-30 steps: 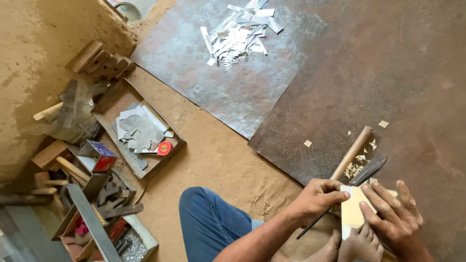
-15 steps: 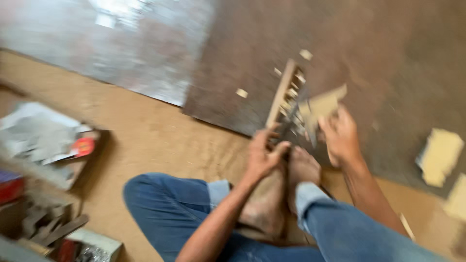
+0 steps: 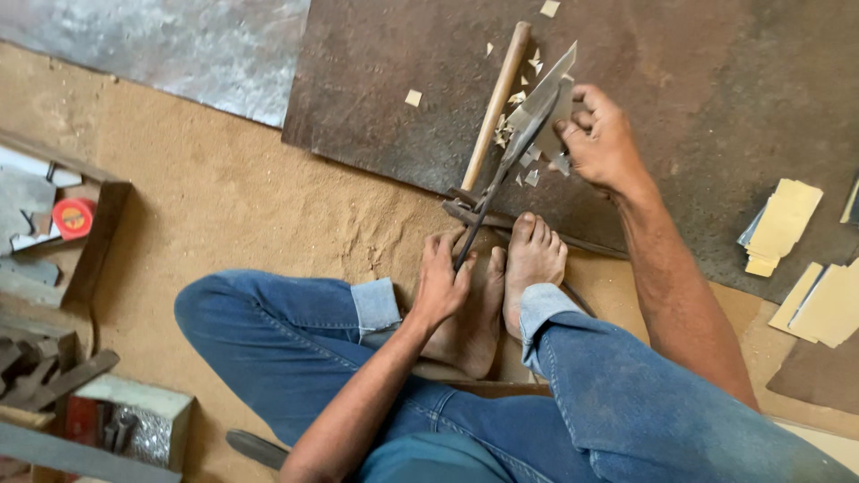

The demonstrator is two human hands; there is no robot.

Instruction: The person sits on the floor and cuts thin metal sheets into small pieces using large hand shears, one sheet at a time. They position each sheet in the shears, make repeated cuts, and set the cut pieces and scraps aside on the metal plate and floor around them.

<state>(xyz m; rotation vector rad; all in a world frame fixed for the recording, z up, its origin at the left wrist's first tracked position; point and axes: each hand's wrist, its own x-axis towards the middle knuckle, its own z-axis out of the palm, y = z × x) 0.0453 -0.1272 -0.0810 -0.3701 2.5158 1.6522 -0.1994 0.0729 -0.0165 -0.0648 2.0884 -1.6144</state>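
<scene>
I sit on the floor with my bare feet (image 3: 514,277) pressed on the lower arm of large metal shears (image 3: 512,148). My left hand (image 3: 441,282) grips the thin upper handle of the shears. At the blades, my right hand (image 3: 601,139) holds a small grey piece of sheet metal (image 3: 553,98) between them. A wooden-handled tool (image 3: 495,103) lies on the rusty metal sheet (image 3: 716,80) just left of the blades. Small pale offcuts (image 3: 528,165) are scattered around the cutting point.
Yellowish cut pieces (image 3: 783,224) are stacked on the right, with more (image 3: 828,304) below them. A grey metal sheet (image 3: 179,45) lies at top left. A wooden tray with a red tape measure (image 3: 73,217) and boxes of tools (image 3: 80,402) sit on the left.
The view has swung right and down. My left hand has dropped from the yellowish piece to the shears' handle; my right hand now holds a grey piece at the blades.
</scene>
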